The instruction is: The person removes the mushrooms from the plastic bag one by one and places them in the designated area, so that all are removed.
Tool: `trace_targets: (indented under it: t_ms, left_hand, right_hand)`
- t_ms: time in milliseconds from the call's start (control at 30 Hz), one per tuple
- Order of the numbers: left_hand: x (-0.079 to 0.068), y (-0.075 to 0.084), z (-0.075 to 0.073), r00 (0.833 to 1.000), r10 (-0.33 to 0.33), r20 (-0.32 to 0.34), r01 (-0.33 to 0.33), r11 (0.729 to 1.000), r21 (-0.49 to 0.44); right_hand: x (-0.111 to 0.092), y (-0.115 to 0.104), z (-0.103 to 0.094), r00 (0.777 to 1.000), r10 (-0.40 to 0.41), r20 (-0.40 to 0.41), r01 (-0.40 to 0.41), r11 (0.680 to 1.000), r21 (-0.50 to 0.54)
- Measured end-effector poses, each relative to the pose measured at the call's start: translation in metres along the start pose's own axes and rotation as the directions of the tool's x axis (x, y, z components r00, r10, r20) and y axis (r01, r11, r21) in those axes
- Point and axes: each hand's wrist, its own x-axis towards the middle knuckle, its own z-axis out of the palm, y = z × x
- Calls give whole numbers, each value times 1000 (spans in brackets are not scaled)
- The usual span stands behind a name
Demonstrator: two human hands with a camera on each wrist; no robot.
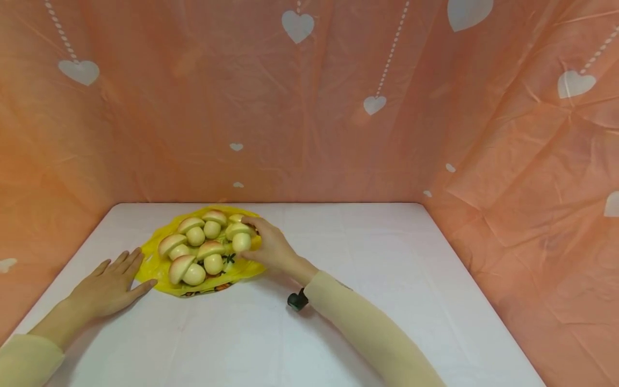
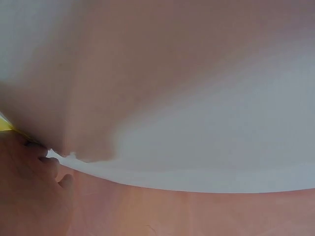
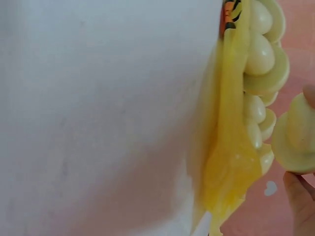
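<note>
Several toy mushrooms (image 1: 192, 236), cream with reddish-brown caps, lie on a flattened yellow plastic bag (image 1: 152, 271) at the left of the table. My right hand (image 1: 275, 248) pinches the mushroom (image 1: 241, 241) at the bag's right side, fingers at its cap and thumb near its stem. In the right wrist view this mushroom (image 3: 294, 135) sits between thumb and finger, apart from the others (image 3: 261, 54). My left hand (image 1: 107, 286) rests palm down, fingers spread and straight, with fingertips and thumb at the bag's left edge. In the left wrist view only part of that hand (image 2: 32, 182) shows.
The table (image 1: 377, 269) has a white cover. Orange cloth (image 1: 309, 134) with white hearts hangs behind it and along both sides. A small black device (image 1: 297, 300) sits at my right wrist, beside the sleeve.
</note>
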Motion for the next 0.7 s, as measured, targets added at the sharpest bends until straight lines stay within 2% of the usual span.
trace_targets:
  t_ms: [200, 400, 567, 700]
  left_hand:
    - [1, -1, 0, 1000, 2, -2, -2, 1000, -4]
    - [0, 0, 0, 1000, 3, -7, -3, 1000, -10]
    - [0, 0, -1, 1000, 0, -3, 0, 1000, -4]
    - [1, -1, 0, 1000, 3, -2, -3, 1000, -7]
  right_hand:
    - [-6, -1, -7, 998, -42, -56, 46, 996, 78]
    - [-9, 1, -13, 987, -110, -116, 126, 981, 145]
    - [-11, 4, -20, 968, -174, -180, 212, 954, 214]
    - [-12, 10, -24, 943, -216, -253, 275, 934, 230]
